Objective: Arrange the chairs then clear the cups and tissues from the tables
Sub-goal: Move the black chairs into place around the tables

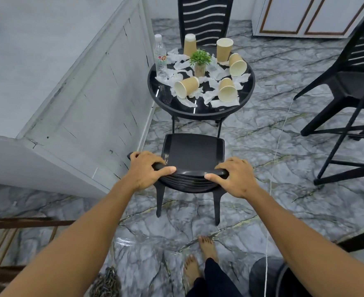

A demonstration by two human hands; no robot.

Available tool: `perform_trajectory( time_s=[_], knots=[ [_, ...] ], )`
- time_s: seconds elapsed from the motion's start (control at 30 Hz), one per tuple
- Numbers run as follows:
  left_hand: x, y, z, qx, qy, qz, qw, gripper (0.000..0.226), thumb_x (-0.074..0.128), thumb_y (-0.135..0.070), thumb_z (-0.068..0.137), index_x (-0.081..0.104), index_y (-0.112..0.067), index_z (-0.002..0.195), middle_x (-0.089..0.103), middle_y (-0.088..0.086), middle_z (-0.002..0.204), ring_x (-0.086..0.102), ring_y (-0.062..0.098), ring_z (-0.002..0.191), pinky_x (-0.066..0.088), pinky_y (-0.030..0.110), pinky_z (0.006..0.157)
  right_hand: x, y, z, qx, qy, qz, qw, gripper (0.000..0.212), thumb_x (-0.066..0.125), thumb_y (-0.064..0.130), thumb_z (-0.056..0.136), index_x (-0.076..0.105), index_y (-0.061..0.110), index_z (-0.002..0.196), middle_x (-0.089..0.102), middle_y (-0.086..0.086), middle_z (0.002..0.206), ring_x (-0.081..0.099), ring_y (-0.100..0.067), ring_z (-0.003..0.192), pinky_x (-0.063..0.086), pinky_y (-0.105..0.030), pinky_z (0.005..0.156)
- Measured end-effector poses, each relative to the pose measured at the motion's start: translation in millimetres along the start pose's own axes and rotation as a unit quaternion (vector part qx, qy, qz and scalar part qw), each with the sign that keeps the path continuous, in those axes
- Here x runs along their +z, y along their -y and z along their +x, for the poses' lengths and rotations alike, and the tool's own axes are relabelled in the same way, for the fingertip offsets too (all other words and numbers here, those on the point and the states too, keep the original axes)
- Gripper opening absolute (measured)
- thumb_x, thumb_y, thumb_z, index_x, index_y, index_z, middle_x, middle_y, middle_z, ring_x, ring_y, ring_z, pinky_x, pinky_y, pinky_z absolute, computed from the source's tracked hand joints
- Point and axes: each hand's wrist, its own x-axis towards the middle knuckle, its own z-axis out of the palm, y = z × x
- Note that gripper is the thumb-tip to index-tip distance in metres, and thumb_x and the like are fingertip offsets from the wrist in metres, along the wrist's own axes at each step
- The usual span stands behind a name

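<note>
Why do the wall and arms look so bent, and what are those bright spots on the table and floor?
In the head view, the wide-angle lens bows the white panelled wall and stretches both forearms toward the corners; the round black glass table and glossy grey marble floor mirror light as small glare patches; the brown paper cups look sharp, the frame edges softer.

Both hands, left hand (146,169) and right hand (235,178), grip the black chair's (192,154) backrest top, facing the littered round table (200,113).
</note>
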Motion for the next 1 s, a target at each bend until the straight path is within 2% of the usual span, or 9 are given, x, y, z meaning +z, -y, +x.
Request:
perform_trajectory(
  time_s=[0.07, 0.13, 0.2, 0.37, 0.5, 0.6, 0.73, 0.83, 1.0],
  knots=[
    [-1.6, 1.6, 3.1, -0.014, 0.007, -0.029, 0.999, 0.057, 0.044, -0.093, 0.072, 0.070, -0.042, 0.070, 0.061, -0.016, 0.065, 0.055, 0.007, 0.082, 0.028, 0.045, 0.098, -1.1, 2.2, 0.1, 0.006, 0.008, -0.002, 1.000, 0.077, 0.024, 0.094, 0.073, 0.072, 0.036, 0.086, 0.061, 0.015, 0.080, 0.047, -0.008, 0.089, 0.037, -0.035, 0.087],
    [-2.2, 2.8, 4.6, -0.020, 0.015, -0.042, 0.999, 0.056, 0.048, -0.093, 0.070, 0.072, -0.043, 0.071, 0.062, -0.015, 0.062, 0.058, 0.007, 0.078, 0.032, 0.048, 0.099, -3.4, 1.8, 1.8, 0.007, 0.015, 0.012, 1.000, 0.076, 0.025, 0.096, 0.072, 0.071, 0.035, 0.079, 0.061, 0.015, 0.069, 0.050, -0.005, 0.078, 0.039, -0.033, 0.083],
    [-1.6, 2.6, 2.8, -0.025, 0.009, -0.048, 0.998, 0.058, 0.048, -0.095, 0.067, 0.073, -0.042, 0.072, 0.064, -0.016, 0.063, 0.059, 0.007, 0.079, 0.032, 0.047, 0.099, -6.5, 1.6, 3.1, 0.010, 0.024, 0.032, 0.999, 0.077, 0.028, 0.097, 0.071, 0.070, 0.033, 0.075, 0.061, 0.012, 0.061, 0.054, -0.004, 0.067, 0.038, -0.030, 0.078],
    [-6.4, 1.4, 4.4, -0.065, 0.054, -0.041, 0.996, 0.064, 0.046, -0.099, 0.062, 0.074, -0.044, 0.079, 0.067, -0.017, 0.075, 0.058, 0.016, 0.095, 0.030, 0.046, 0.103, -23.2, 9.3, 1.4, 0.033, 0.088, 0.062, 0.994, 0.076, 0.036, 0.096, 0.067, 0.071, 0.030, 0.079, 0.064, 0.010, 0.064, 0.058, -0.004, 0.070, 0.041, -0.030, 0.083],
    [-17.4, -15.9, 10.0, -0.103, 0.080, -0.078, 0.988, 0.061, 0.045, -0.093, 0.070, 0.072, -0.039, 0.079, 0.067, -0.016, 0.080, 0.058, 0.010, 0.090, 0.039, 0.045, 0.100, -36.5, 12.2, 4.9, 0.054, 0.164, 0.105, 0.979, 0.078, 0.044, 0.096, 0.064, 0.074, 0.029, 0.091, 0.071, 0.011, 0.084, 0.063, -0.005, 0.082, 0.052, -0.031, 0.082],
    [-23.4, -39.0, 26.1, -0.114, 0.071, -0.070, 0.988, 0.043, 0.060, -0.071, 0.082, 0.073, -0.032, 0.094, 0.070, -0.011, 0.095, 0.064, 0.013, 0.094, 0.051, 0.038, 0.091, -47.9, 10.1, 16.2, 0.064, 0.154, 0.150, 0.975, 0.060, 0.052, 0.082, 0.078, 0.075, 0.029, 0.096, 0.072, 0.013, 0.093, 0.064, -0.003, 0.088, 0.054, -0.033, 0.085],
    [-19.6, -83.5, 64.6, -0.096, 0.081, -0.041, 0.991, 0.047, 0.072, -0.047, 0.086, 0.065, -0.022, 0.125, 0.066, -0.002, 0.123, 0.062, 0.015, 0.108, 0.049, 0.031, 0.094, -72.4, -6.3, 39.9, 0.078, 0.100, 0.132, 0.983, 0.037, 0.057, 0.059, 0.090, 0.074, 0.026, 0.091, 0.072, 0.008, 0.091, 0.065, -0.010, 0.087, 0.055, -0.038, 0.085],
    [-10.1, -122.2, 97.7, -0.073, 0.069, -0.024, 0.995, 0.052, 0.073, -0.045, 0.085, 0.060, -0.023, 0.131, 0.063, -0.001, 0.130, 0.059, 0.017, 0.114, 0.047, 0.032, 0.096, -94.8, -28.3, 54.9, 0.091, 0.071, 0.117, 0.986, 0.031, 0.066, 0.048, 0.089, 0.074, 0.020, 0.102, 0.072, 0.003, 0.107, 0.064, -0.015, 0.101, 0.051, -0.033, 0.090],
    [3.6, -181.5, 150.1, -0.068, 0.055, -0.019, 0.996, 0.056, 0.073, -0.044, 0.083, 0.057, -0.024, 0.133, 0.058, -0.004, 0.135, 0.056, 0.018, 0.120, 0.043, 0.029, 0.091, -127.1, -87.0, 88.0, 0.099, 0.076, 0.096, 0.988, 0.035, 0.068, 0.043, 0.087, 0.069, 0.022, 0.115, 0.065, -0.001, 0.126, 0.058, -0.018, 0.118, 0.047, -0.036, 0.099]
  ],
)
